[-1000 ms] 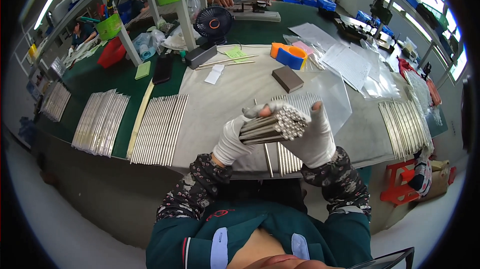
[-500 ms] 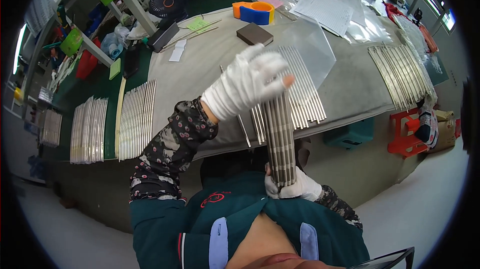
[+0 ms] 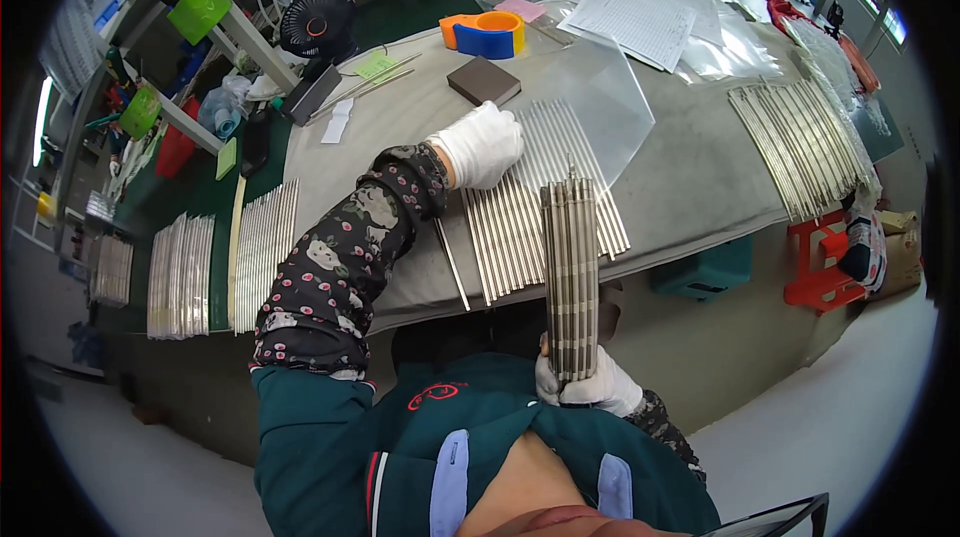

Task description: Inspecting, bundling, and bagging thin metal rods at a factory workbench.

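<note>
Step in hand, by the look of it: sorting or gathering thin metal rods.

Right hand [image 3: 588, 389], white-gloved, low against the body; grip closed round the foot of a bundle of metal rods [image 3: 571, 277], which stands nearly upright, its top over the near edge of the desk [image 3: 690, 187].

Left hand [image 3: 482, 144], also gloved, reaches forward with forearm stretched over the desk, palm down on the row of loose rods [image 3: 535, 202] lying side by side on the grey cloth. Grip looks flat and loose; whether fingers pinch a rod I cannot tell.

A clear plastic sheet [image 3: 600, 107] lies just beyond the row.

Next move likely calls for picking rods singly without scattering the row, bundle kept square.
</note>
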The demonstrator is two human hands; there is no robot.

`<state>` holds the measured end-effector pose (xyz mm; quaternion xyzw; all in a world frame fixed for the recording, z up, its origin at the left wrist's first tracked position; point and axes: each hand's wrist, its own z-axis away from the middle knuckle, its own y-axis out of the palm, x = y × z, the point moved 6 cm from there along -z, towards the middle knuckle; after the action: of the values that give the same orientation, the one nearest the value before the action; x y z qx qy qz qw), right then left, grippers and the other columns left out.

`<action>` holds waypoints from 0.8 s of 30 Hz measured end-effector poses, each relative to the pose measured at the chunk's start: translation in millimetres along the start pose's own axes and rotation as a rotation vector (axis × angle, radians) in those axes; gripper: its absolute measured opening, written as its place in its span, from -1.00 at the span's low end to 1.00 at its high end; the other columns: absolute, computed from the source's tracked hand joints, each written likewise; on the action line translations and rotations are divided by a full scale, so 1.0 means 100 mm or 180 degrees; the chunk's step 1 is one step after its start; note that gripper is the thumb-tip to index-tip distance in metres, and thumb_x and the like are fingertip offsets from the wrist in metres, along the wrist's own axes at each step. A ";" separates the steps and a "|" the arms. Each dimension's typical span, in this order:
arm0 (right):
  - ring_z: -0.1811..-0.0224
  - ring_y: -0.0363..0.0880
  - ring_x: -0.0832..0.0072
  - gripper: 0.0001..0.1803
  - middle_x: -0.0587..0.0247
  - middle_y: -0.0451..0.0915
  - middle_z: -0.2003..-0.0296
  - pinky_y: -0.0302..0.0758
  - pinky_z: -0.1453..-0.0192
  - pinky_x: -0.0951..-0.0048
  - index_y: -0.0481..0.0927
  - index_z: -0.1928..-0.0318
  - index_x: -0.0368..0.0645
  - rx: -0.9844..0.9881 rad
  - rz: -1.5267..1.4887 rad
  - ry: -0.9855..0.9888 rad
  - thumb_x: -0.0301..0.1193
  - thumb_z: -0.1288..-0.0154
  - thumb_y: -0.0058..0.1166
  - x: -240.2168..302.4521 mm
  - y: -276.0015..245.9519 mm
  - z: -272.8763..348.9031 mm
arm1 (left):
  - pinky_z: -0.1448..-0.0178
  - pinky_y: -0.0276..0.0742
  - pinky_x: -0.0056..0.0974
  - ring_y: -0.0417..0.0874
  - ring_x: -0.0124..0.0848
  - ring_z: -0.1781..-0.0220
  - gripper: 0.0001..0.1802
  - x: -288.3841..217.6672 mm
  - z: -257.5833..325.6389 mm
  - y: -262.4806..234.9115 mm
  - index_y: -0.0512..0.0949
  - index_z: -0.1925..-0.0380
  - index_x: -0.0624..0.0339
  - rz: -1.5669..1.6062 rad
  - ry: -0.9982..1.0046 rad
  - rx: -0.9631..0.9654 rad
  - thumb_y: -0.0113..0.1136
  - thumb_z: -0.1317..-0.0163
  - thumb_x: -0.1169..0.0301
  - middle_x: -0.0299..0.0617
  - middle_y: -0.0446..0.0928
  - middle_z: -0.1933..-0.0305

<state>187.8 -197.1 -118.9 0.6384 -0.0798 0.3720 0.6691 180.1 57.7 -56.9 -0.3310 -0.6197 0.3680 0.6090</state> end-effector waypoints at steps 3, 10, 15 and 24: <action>0.43 0.45 0.44 -0.44 0.21 0.43 0.48 0.43 0.31 0.45 0.29 0.03 -0.19 0.0010 0.0003 0.0002 -0.62 0.16 0.11 0.01 0.01 -0.03 | 0.24 0.43 -0.26 0.53 -0.30 0.40 -0.93 0.02 0.07 -0.02 0.50 0.58 0.14 0.0340 0.0132 0.0035 0.08 0.05 0.41 -0.27 0.45 0.51; 0.43 0.46 0.44 -0.45 0.22 0.43 0.48 0.43 0.30 0.45 0.31 0.05 -0.19 0.0034 0.0038 0.0017 -0.62 0.17 0.11 -0.03 0.03 -0.03 | 0.28 0.53 -0.21 0.60 -0.24 0.34 -0.94 0.00 0.03 0.02 0.48 0.56 0.15 0.0504 -0.0135 -0.0027 0.06 0.00 0.43 -0.21 0.47 0.48; 0.42 0.43 0.42 -0.40 0.22 0.41 0.45 0.40 0.29 0.45 0.29 0.01 -0.15 0.0059 -0.0111 0.0089 -0.61 0.16 0.16 -0.05 0.02 -0.05 | 0.30 0.49 -0.21 0.58 -0.21 0.37 -0.87 0.05 0.08 -0.44 0.47 0.56 0.06 0.1422 -0.0399 -0.0373 0.16 -0.02 0.30 -0.22 0.47 0.48; 0.43 0.45 0.43 -0.43 0.22 0.43 0.46 0.42 0.32 0.42 0.33 0.03 -0.16 0.0097 -0.0209 0.0124 -0.60 0.16 0.17 -0.10 0.05 -0.12 | 0.30 0.45 -0.20 0.53 -0.15 0.36 -0.81 0.29 0.62 -0.77 0.45 0.45 0.16 0.2957 -0.0465 -0.0945 0.18 -0.13 0.29 -0.15 0.47 0.44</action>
<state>173.0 -191.0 -123.0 0.6434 -0.0400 0.3634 0.6726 120.2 40.6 24.6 -0.6290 -0.4934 0.5306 0.2817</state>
